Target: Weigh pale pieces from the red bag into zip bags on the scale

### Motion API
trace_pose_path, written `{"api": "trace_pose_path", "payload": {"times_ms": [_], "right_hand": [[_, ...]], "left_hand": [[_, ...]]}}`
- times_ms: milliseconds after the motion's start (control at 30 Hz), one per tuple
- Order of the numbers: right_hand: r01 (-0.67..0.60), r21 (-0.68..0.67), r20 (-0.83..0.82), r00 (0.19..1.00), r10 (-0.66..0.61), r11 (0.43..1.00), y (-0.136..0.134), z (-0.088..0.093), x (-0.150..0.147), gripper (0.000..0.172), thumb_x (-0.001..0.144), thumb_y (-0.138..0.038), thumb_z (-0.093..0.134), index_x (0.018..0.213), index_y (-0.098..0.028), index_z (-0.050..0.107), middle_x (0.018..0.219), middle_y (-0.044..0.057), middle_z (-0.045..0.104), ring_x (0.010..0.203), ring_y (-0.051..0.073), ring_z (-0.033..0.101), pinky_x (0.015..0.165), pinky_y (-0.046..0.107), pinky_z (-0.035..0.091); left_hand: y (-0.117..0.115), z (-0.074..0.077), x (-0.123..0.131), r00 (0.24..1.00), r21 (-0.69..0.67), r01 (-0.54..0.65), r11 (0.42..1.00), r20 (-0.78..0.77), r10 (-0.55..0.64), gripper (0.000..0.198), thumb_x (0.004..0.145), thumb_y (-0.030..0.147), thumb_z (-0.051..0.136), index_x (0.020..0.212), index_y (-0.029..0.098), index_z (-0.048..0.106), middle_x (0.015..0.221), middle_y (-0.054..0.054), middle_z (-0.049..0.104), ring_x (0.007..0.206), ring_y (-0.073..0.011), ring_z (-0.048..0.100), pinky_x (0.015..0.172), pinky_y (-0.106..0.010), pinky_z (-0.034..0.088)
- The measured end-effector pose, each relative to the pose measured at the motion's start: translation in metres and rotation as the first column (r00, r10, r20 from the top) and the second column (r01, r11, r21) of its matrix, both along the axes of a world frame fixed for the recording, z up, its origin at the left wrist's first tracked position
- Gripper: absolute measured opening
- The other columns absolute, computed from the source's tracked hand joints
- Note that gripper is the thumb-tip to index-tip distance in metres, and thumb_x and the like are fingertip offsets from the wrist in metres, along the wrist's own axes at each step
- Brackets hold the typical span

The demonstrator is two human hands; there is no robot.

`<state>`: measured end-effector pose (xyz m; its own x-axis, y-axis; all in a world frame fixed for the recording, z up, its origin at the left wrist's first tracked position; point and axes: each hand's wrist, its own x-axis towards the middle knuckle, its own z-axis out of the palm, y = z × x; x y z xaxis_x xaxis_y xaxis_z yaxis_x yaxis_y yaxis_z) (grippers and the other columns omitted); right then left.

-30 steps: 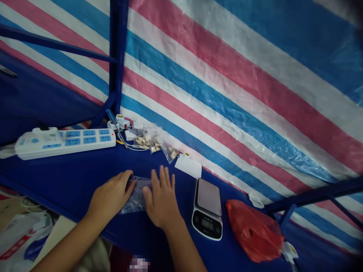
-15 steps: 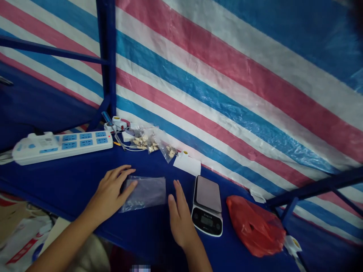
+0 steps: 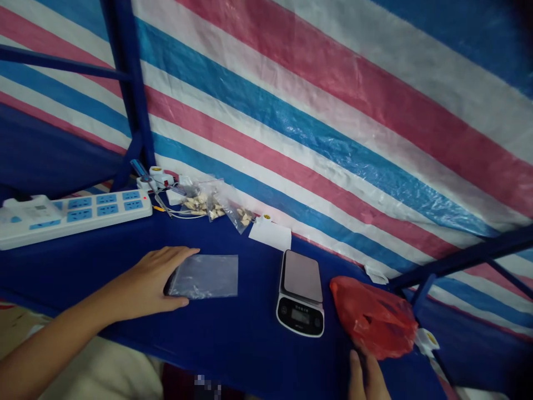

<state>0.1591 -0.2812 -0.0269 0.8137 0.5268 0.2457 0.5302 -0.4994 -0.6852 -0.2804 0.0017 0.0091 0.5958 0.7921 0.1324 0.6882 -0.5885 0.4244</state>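
Observation:
A clear plastic bag [image 3: 210, 276] lies flat on the blue table. My left hand [image 3: 156, 283] rests around its left end, thumb and fingers spread apart along the edges. Farther right stands a kitchen scale [image 3: 303, 278] with a bare flat top and a dark display. Beyond it is a crumpled red plastic bag [image 3: 375, 319]. At its near edge is my right hand [image 3: 367, 375], partly cut off by the frame's bottom. Two or more of its fingers point up at the red bag; whether they touch it I cannot tell.
A white power strip [image 3: 79, 216] lies at the left. Along the back are small clear bags of pale pieces [image 3: 200, 203], cables, a blue-handled tool [image 3: 139, 168] and a white paper [image 3: 270, 235]. A striped tarp [image 3: 266, 139] and blue frame bars stand behind.
My right hand has moved right, from beside the clear bag to the red bag. My left hand has turned and opened around the clear bag's left end. The view has shifted slightly right.

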Motion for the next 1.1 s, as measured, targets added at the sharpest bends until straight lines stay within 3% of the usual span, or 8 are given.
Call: {"api": "trace_pose_path", "payload": {"times_ms": [200, 300, 433, 667, 933, 1000, 1100], "right_hand": [[-0.203, -0.142, 0.267, 0.934, 0.235, 0.969, 0.014, -0.019, 0.014, 0.076, 0.091, -0.074, 0.040, 0.117, -0.008, 0.065, 0.121, 0.023, 0.068, 0.119, 0.041, 0.060, 0.108, 0.057, 0.042], [-0.196, -0.158, 0.280, 0.931, 0.234, 0.968, 0.015, -0.021, 0.015, 0.072, 0.094, -0.071, 0.039, 0.119, -0.008, 0.064, 0.121, 0.022, 0.067, 0.119, 0.039, 0.059, 0.107, 0.056, 0.042], [-0.198, -0.158, 0.295, 0.926, 0.237, 0.968, 0.012, -0.023, 0.016, 0.070, 0.096, -0.068, 0.039, 0.121, -0.007, 0.063, 0.124, 0.023, 0.065, 0.119, 0.038, 0.058, 0.107, 0.055, 0.042], [-0.206, -0.152, 0.311, 0.918, 0.245, 0.967, 0.012, -0.023, 0.016, 0.068, 0.096, -0.066, 0.040, 0.120, -0.007, 0.063, 0.124, 0.024, 0.065, 0.118, 0.038, 0.058, 0.106, 0.056, 0.042], [-0.198, -0.157, 0.325, 0.915, 0.240, 0.967, 0.013, -0.027, 0.018, 0.067, 0.097, -0.065, 0.039, 0.121, -0.007, 0.063, 0.120, 0.023, 0.066, 0.117, 0.038, 0.059, 0.104, 0.055, 0.043], [-0.198, -0.155, 0.339, 0.910, 0.240, 0.968, 0.014, -0.028, 0.018, 0.068, 0.097, -0.066, 0.039, 0.120, -0.007, 0.063, 0.120, 0.022, 0.067, 0.116, 0.038, 0.059, 0.104, 0.055, 0.043], [-0.201, -0.161, 0.362, 0.899, 0.248, 0.966, 0.015, -0.027, 0.017, 0.067, 0.097, -0.066, 0.038, 0.119, -0.008, 0.064, 0.117, 0.022, 0.067, 0.114, 0.038, 0.060, 0.102, 0.055, 0.044]], "left_hand": [[-0.001, -0.002, 0.015, 0.992, 0.048, -0.121, 0.992, -0.038, 0.123, 0.092, 0.077, 0.070, 0.061, 0.154, 0.025, 0.038, 0.148, -0.013, 0.054, 0.131, -0.0402, 0.053, 0.106, -0.053, 0.041], [-0.002, 0.000, 0.029, 0.972, 0.086, -0.226, 0.970, -0.049, 0.231, 0.095, 0.078, 0.071, 0.058, 0.154, 0.019, 0.037, 0.145, -0.018, 0.055, 0.129, -0.0429, 0.052, 0.104, -0.057, 0.040], [-0.008, 0.001, 0.044, 0.958, 0.116, -0.276, 0.954, -0.048, 0.283, 0.094, 0.079, 0.073, 0.055, 0.152, 0.015, 0.039, 0.145, -0.021, 0.054, 0.132, -0.0450, 0.049, 0.103, -0.060, 0.039], [-0.010, 0.005, 0.041, 0.934, 0.028, -0.357, 0.934, 0.006, 0.357, 0.094, 0.084, 0.078, 0.044, 0.152, 0.014, 0.038, 0.145, -0.021, 0.055, 0.133, -0.0432, 0.049, 0.104, -0.060, 0.040], [-0.008, -0.001, 0.037, 0.952, 0.067, -0.303, 0.951, -0.011, 0.304, 0.074, 0.086, 0.072, 0.045, 0.138, 0.021, 0.054, 0.140, -0.016, 0.059, 0.130, -0.0428, 0.051, 0.104, -0.061, 0.039], [-0.007, 0.004, 0.037, 0.945, 0.072, -0.327, 0.942, 0.031, 0.325, 0.073, 0.086, 0.072, 0.045, 0.138, 0.022, 0.054, 0.140, -0.016, 0.060, 0.131, -0.0428, 0.051, 0.103, -0.060, 0.041], [0.011, 0.026, 0.051, 0.900, 0.080, -0.411, 0.908, 0.190, 0.391, 0.064, 0.089, 0.068, 0.043, 0.133, 0.023, 0.055, 0.136, -0.014, 0.062, 0.128, -0.0383, 0.056, 0.102, -0.052, 0.045]]}}
